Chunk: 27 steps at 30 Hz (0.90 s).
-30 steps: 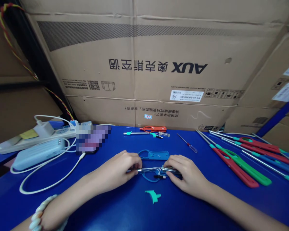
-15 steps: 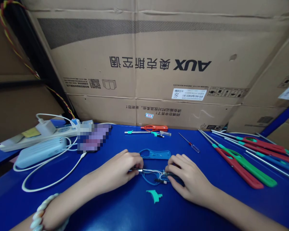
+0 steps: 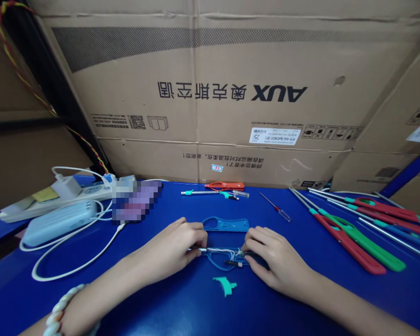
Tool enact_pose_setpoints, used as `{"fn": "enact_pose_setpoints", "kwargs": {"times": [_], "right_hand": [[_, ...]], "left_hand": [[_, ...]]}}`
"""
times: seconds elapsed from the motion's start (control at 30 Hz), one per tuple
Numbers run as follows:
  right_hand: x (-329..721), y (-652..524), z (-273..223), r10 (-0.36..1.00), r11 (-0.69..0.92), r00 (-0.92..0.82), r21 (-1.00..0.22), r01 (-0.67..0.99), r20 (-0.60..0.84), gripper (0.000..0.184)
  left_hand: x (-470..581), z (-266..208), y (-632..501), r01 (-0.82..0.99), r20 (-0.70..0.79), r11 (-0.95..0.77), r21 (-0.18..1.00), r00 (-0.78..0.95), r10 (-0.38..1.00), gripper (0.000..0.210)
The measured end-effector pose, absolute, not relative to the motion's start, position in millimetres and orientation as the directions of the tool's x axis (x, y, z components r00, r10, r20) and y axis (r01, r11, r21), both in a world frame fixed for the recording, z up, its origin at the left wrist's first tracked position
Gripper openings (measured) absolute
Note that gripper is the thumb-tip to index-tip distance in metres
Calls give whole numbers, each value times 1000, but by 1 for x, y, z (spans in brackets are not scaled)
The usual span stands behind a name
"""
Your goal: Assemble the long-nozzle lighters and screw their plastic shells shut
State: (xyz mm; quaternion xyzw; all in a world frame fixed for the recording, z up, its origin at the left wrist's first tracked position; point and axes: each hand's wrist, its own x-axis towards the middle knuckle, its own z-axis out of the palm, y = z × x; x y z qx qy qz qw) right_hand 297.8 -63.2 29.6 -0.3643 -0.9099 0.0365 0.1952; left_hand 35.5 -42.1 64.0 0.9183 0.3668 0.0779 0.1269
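Note:
My left hand (image 3: 186, 238) pinches the metal tube (image 3: 203, 250) of a stick lighter at its left end. Thin white wires (image 3: 221, 250) run from the tube to a small black-and-white part (image 3: 234, 263). These lie over a blue handle shell (image 3: 215, 263) on the table. At the shell's right end my right hand (image 3: 271, 254) is closed around a part that its fingers mostly hide. Just behind, between the hands, lies the other blue handle half (image 3: 231, 225), hollow side up. A loose teal trigger (image 3: 226, 286) rests in front.
Finished-looking stick lighters (image 3: 350, 238) lie at the right. A screwdriver (image 3: 276, 207), an orange handle half (image 3: 226, 186) and another metal tube (image 3: 203, 192) sit at the back. Left are a power bank (image 3: 59, 223), cables, a power strip (image 3: 21, 211) and a blurred phone (image 3: 140, 200). Cardboard (image 3: 210, 56) stands behind.
Both hands keep nearly the same place and grip. The right hand has shifted very slightly, with its fingers a little lower; the parts on the table stay put.

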Motion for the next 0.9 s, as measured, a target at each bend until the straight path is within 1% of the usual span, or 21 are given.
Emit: {"fn": "enact_pose_setpoints", "kwargs": {"times": [0.13, 0.4, 0.5, 0.6, 0.77, 0.9], "right_hand": [[297, -63, 29, 673, 735, -658, -201, 648, 338, 12], [298, -63, 28, 671, 736, -659, -194, 648, 340, 11], [298, -62, 28, 666, 739, -660, -189, 647, 349, 11], [297, -62, 28, 663, 741, -661, -184, 645, 351, 12], [298, -63, 28, 660, 744, -665, -183, 643, 349, 12], [298, -63, 28, 654, 750, -671, -180, 637, 349, 13]], "left_hand": [[36, 62, -41, 658, 32, -691, 298, 717, 696, 12], [34, 61, -42, 664, 9, -656, 360, 700, 714, 7], [34, 62, -42, 655, 16, -661, 366, 705, 709, 11], [35, 62, -41, 647, 33, -672, 360, 711, 702, 16], [37, 61, -40, 635, 53, -694, 338, 724, 688, 17], [40, 63, -42, 636, 66, -717, 286, 733, 677, 19]]}}
